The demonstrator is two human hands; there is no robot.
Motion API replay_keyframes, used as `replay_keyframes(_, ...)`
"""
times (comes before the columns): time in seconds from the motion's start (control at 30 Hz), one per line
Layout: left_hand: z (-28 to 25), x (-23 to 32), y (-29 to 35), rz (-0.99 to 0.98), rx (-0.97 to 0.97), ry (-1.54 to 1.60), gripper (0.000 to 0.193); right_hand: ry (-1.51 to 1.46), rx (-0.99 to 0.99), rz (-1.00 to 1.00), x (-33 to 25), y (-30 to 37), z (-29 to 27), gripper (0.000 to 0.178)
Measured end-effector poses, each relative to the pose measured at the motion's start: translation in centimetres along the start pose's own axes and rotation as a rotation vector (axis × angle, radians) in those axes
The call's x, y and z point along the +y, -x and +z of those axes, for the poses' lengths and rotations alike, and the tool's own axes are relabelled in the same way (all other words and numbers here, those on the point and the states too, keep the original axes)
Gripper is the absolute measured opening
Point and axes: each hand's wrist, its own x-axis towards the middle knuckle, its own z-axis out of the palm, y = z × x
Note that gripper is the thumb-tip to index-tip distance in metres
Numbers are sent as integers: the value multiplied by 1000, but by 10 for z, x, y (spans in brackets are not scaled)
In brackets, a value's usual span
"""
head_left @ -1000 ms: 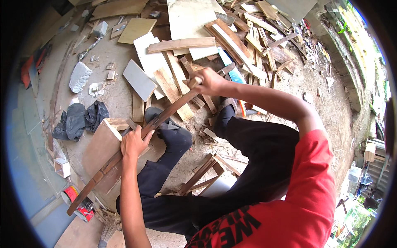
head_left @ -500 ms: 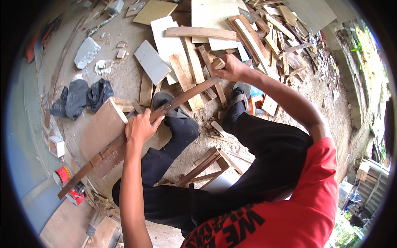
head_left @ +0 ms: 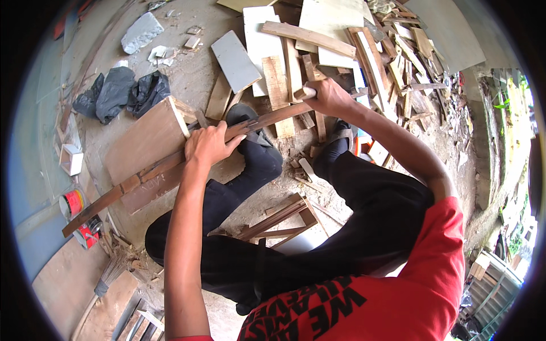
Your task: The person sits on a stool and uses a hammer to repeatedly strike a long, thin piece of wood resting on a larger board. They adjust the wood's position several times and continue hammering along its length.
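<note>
Long drk brn wd strip (head_left: 156, 169)

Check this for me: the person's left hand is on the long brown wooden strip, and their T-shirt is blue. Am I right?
Not quite: the T-shirt is red, not blue, as the head view shows. The left hand is on the long brown wooden strip.

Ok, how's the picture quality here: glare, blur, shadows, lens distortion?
Head view: daylight washes out the right edge around the plants; head view: left hand, right hand and wooden strip look fairly sharp; head view: soft shadows on the floor; head view: fisheye lens, with black corners.
</note>
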Motion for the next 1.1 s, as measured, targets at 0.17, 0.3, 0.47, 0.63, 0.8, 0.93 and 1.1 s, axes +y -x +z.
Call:
replay_keyframes(0.17, -7, 4, -1, -30, -47, 19, 61, 109, -211, -12, -9, 25, 41, 27)
replay_keyframes(0.3, -4, 3, 0, -25, -38, 10, 60, 347, -237, -154, -28, 39, 58, 36)
replay_keyframes(0.47, -5, 5, 0, -36, -63, 11, 61, 404, -181, -184, -21, 39, 83, 26)
replay_keyframes(0.63, -5, 6, 0, -24, -30, -12, 64, 398, -123, -205, -24, 38, 81, 25)
replay_keyframes(0.8, -6, 5, -3, -8, -65, -67, 64, 461, -330, -189, -21, 24, 62, 31)
replay_keyframes(0.93, 1, -1, 1, 15, 0, -70, 62, 263, -333, 56, -20, 5, -2, 27)
replay_keyframes(1.1, -4, 7, -3, 38, -1, -61, 58, -1, 26, 337, 47, 19, -67, 33)
